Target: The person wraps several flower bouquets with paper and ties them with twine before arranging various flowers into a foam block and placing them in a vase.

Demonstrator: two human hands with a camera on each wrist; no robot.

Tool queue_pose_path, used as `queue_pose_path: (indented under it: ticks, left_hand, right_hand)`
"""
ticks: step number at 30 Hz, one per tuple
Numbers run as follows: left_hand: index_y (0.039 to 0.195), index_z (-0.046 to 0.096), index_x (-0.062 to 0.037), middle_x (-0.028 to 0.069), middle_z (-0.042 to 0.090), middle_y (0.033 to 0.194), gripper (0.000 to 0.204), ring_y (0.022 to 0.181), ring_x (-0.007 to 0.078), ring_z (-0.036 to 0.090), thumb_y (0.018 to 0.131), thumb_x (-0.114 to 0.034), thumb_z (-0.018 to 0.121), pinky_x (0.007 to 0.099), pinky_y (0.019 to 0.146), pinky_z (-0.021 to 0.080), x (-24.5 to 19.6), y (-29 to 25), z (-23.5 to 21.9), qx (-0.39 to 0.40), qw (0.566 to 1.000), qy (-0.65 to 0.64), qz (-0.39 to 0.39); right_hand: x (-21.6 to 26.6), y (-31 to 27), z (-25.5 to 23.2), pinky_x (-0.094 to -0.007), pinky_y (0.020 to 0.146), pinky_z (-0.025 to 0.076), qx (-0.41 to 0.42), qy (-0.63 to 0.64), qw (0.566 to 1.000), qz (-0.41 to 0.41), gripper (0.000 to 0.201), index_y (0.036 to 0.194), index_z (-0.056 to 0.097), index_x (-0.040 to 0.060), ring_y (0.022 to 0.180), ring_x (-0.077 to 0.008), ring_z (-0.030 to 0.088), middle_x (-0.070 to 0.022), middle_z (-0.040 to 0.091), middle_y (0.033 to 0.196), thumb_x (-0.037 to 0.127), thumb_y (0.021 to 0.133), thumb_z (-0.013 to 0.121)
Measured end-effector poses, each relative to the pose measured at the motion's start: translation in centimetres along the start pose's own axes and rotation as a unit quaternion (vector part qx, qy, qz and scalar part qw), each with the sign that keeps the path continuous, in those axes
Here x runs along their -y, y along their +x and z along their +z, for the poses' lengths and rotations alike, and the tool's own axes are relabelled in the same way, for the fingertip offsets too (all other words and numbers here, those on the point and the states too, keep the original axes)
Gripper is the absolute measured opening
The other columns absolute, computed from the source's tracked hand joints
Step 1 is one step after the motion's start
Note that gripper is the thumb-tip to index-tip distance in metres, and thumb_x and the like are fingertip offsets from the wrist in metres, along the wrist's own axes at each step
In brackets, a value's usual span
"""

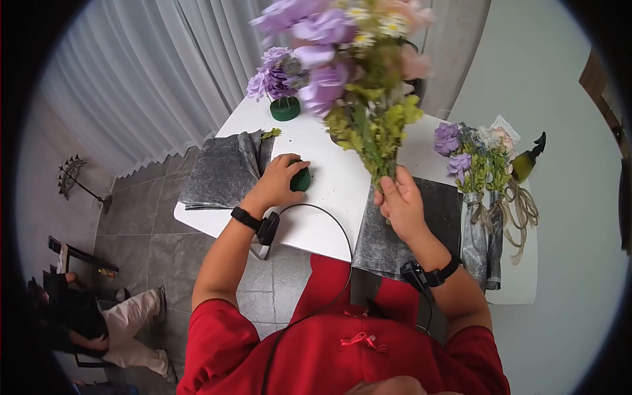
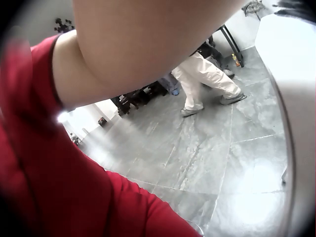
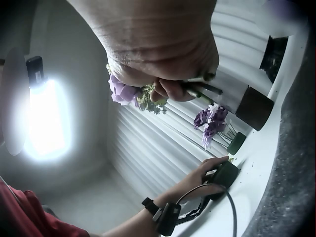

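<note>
In the right hand (image 1: 403, 205) we see a closed grip: the fingers and the thumb are curled round the stems of the bouquet (image 1: 378, 125), and the cut ends come out below the hand. The bouquet is held upright above the table (image 1: 322, 187), with purple and pink flowers, small white daisies and green leaves; its upper part is a little blurred.

The left hand (image 1: 280, 178) is partly open, and its fingers and thumb hold the sides of a round green block (image 1: 301, 179), which stands on the table. In the left wrist view we cannot see this hand.

Behind the block we find purple flowers (image 1: 276, 76) standing in another green base (image 1: 285, 109). To the left lie dark sheets (image 1: 220, 172), with a leafy sprig (image 1: 271, 133) at their far corner. Below the right hand there is a second dark pile (image 1: 431, 214). Beside it, at the right, are wrapped bunches (image 1: 475, 243), a loose cord (image 1: 525, 214) and a green bottle (image 1: 523, 166). On the left side of the room we notice a seated person (image 1: 128, 329) in light trousers.
</note>
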State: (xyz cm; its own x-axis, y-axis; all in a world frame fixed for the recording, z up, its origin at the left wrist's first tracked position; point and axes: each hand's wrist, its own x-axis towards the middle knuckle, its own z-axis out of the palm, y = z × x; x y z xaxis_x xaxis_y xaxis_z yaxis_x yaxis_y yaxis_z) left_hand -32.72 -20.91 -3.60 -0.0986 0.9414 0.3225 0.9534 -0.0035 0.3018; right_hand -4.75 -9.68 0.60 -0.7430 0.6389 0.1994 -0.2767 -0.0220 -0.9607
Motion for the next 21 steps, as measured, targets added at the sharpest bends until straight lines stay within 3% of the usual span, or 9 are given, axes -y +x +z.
queue_pose_path:
  ticks: [5, 8, 12, 13, 14, 15, 17, 18, 21]
  left_hand:
    - [0.120, 0.058, -0.0067, 0.0152, 0.051, 0.126, 0.054, 0.117, 0.0338, 0.049, 0.072, -0.025, 0.076, 0.0423, 0.105, 0.036, -2.7, -0.2, 0.2, -0.065, 0.997, 0.002, 0.036]
    - [0.123, 0.055, -0.0016, 0.0143, 0.056, 0.121, 0.044, 0.119, 0.0294, 0.051, 0.084, -0.019, 0.068, 0.0364, 0.103, 0.039, -6.6, 1.0, 0.7, -0.053, 0.961, -0.272, -0.006]
    - [0.136, 0.038, -0.0009, 0.0138, 0.055, 0.125, 0.056, 0.119, 0.0209, 0.051, 0.090, -0.015, 0.066, 0.0359, 0.103, 0.039, -12.3, 1.7, 2.0, -0.097, 0.781, -0.617, -0.002]
    - [0.135, 0.037, -0.0008, 0.0140, 0.055, 0.124, 0.059, 0.112, 0.0197, 0.054, 0.087, -0.012, 0.068, 0.0349, 0.100, 0.042, -13.4, 1.7, 2.2, -0.121, 0.763, -0.635, 0.014]
    - [0.136, 0.035, 0.0004, 0.0142, 0.056, 0.124, 0.059, 0.115, 0.0225, 0.053, 0.088, -0.011, 0.066, 0.0361, 0.099, 0.043, -13.5, 1.4, 1.7, -0.081, 0.793, -0.603, -0.005]
    - [0.137, 0.032, 0.0015, 0.0144, 0.056, 0.123, 0.059, 0.118, 0.0252, 0.053, 0.089, -0.010, 0.064, 0.0374, 0.098, 0.044, -13.6, 1.2, 1.3, -0.042, 0.821, -0.569, -0.023]
    - [0.131, 0.038, 0.0039, 0.0164, 0.062, 0.105, 0.050, 0.104, 0.0244, 0.061, 0.090, -0.013, 0.062, 0.0344, 0.084, 0.052, -15.2, 1.1, 1.4, -0.146, 0.761, -0.623, -0.111]
    - [0.131, 0.037, 0.0037, 0.0156, 0.063, 0.102, 0.050, 0.103, 0.0241, 0.061, 0.091, -0.013, 0.061, 0.0336, 0.083, 0.051, -14.9, 1.2, 2.0, -0.155, 0.747, -0.633, -0.131]
    - [0.126, 0.043, 0.0051, 0.0121, 0.064, 0.096, 0.045, 0.102, 0.0224, 0.061, 0.092, -0.017, 0.061, 0.0328, 0.084, 0.050, -13.5, 0.9, 2.3, -0.156, 0.751, -0.619, -0.171]
  right_hand:
    - [-1.1, -0.7, -2.2, -0.0170, 0.042, 0.029, -0.099, 0.048, 0.994, -0.022, 0.021, 0.116, 0.047, 0.0106, 0.050, -0.0030, 0.036, -0.0014, 0.049, 0.073, 0.026, 0.102, 0.044]
    - [-1.4, -1.4, -1.1, -0.0180, 0.041, 0.029, -0.151, 0.058, 0.986, -0.034, 0.025, 0.122, 0.041, 0.0113, 0.048, -0.0046, 0.034, -0.0013, 0.046, 0.072, 0.027, 0.102, 0.041]
    - [-2.0, -2.7, 0.9, -0.0172, 0.045, 0.030, -0.031, 0.038, 0.999, 0.010, 0.025, 0.124, 0.040, 0.0136, 0.055, -0.0045, 0.038, -0.0009, 0.047, 0.073, 0.026, 0.102, 0.042]
    - [-2.3, -2.8, 1.2, -0.0169, 0.046, 0.031, 0.003, 0.007, 1.000, 0.026, 0.024, 0.123, 0.040, 0.0140, 0.057, -0.0044, 0.039, -0.0006, 0.047, 0.074, 0.026, 0.102, 0.042]
    - [-2.4, -2.9, 1.7, -0.0216, 0.054, 0.039, 0.033, -0.028, 0.999, 0.013, 0.020, 0.116, 0.045, 0.0084, 0.060, -0.0048, 0.044, 0.0017, 0.050, 0.078, 0.021, 0.102, 0.041]
    - [-2.5, -2.8, 2.1, -0.0264, 0.058, 0.043, 0.073, -0.089, 0.993, 0.018, 0.022, 0.115, 0.044, 0.0051, 0.065, -0.0091, 0.051, -0.0022, 0.053, 0.078, 0.022, 0.101, 0.043]
    - [-2.4, -2.4, 2.2, -0.0358, 0.064, 0.047, 0.122, -0.212, 0.968, 0.061, 0.026, 0.115, 0.042, 0.0030, 0.072, -0.0228, 0.060, -0.0128, 0.059, 0.084, 0.023, 0.099, 0.045]
    - [-1.9, -2.4, 2.3, -0.0451, 0.071, 0.047, 0.125, -0.297, 0.946, 0.021, 0.034, 0.121, 0.039, 0.0020, 0.084, -0.0393, 0.063, -0.0240, 0.061, 0.094, 0.024, 0.097, 0.048]
    - [-3.4, -1.8, 1.9, -0.0487, 0.077, 0.046, 0.078, -0.282, 0.956, -0.024, 0.041, 0.128, 0.036, 0.0020, 0.092, -0.0462, 0.060, -0.0286, 0.060, 0.102, 0.024, 0.096, 0.049]
